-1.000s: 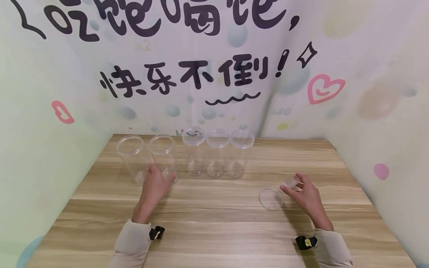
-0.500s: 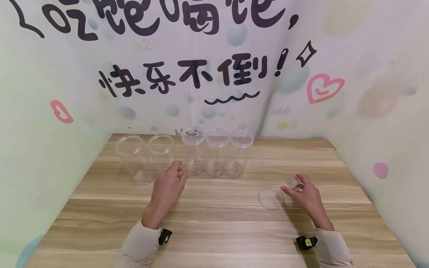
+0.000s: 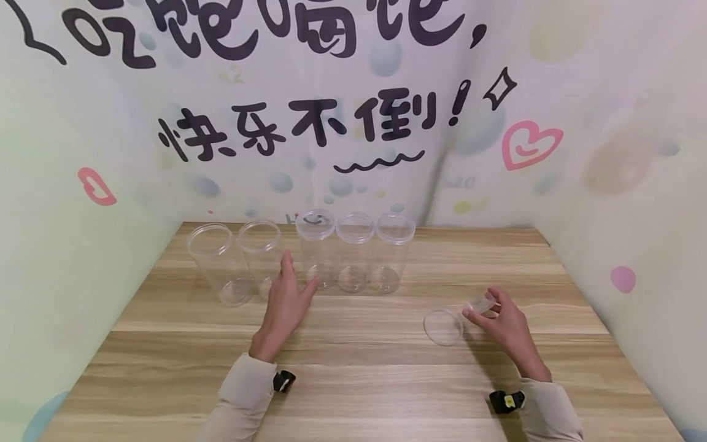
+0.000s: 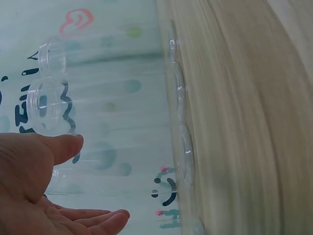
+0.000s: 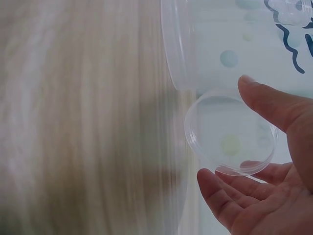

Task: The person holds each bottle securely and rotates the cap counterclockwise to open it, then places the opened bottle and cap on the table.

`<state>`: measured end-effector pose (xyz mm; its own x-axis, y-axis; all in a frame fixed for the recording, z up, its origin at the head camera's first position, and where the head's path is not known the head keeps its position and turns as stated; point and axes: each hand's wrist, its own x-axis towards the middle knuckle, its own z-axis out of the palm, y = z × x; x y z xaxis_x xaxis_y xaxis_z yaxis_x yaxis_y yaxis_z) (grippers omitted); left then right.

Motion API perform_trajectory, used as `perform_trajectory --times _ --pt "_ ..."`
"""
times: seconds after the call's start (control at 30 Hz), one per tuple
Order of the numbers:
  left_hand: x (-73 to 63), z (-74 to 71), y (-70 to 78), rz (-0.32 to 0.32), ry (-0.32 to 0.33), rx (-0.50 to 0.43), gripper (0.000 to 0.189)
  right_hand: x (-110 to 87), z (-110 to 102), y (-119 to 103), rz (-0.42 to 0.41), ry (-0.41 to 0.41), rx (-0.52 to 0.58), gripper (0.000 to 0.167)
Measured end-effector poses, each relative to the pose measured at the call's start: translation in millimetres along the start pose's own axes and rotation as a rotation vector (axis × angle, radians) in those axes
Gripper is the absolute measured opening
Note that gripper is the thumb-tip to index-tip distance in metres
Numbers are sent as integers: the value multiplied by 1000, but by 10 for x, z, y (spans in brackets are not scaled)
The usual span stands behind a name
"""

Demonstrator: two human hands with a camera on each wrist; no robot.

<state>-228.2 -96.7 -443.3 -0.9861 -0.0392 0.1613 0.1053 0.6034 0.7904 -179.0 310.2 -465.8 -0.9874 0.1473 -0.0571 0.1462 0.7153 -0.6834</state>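
Observation:
My left hand (image 3: 289,301) is open among the clear plastic jars, thumb and fingers spread apart. It overlaps the lower part of the second jar (image 3: 259,245) from the left, with the thumb near the foot of the third jar (image 3: 317,252). The left wrist view shows the palm and spread fingers (image 4: 105,218) beside the upright jars (image 4: 44,105). At the right, my right hand (image 3: 505,322) pinches a clear round lid (image 3: 482,303) by its edge, tilted above the table. Close to it, another clear round lid (image 3: 443,327) lies on the wood.
The leftmost jar (image 3: 212,252) stands with an open-looking rim. Two more jars with thicker rims, the fourth jar (image 3: 355,245) and the fifth jar (image 3: 393,245), stand beside the third. The wood-grain table (image 3: 359,380) meets a printed wall (image 3: 480,184) behind them.
My left hand has let go of the second jar, moved right toward the third and spread its fingers. The right hand keeps its place with the lid.

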Motion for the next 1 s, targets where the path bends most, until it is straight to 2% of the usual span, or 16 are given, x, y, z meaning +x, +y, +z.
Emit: perform_trajectory --times 0.17,0.77,1.0 --pt "46 16 0 -29 -2 -2 89 8 -7 10 5 -11 -14 92" --pt "171 91 25 -26 9 -22 95 1 11 61 -6 -11 -63 87" --pt "229 102 42 -33 -7 -48 97 18 10 85 -1 -23 -101 88"
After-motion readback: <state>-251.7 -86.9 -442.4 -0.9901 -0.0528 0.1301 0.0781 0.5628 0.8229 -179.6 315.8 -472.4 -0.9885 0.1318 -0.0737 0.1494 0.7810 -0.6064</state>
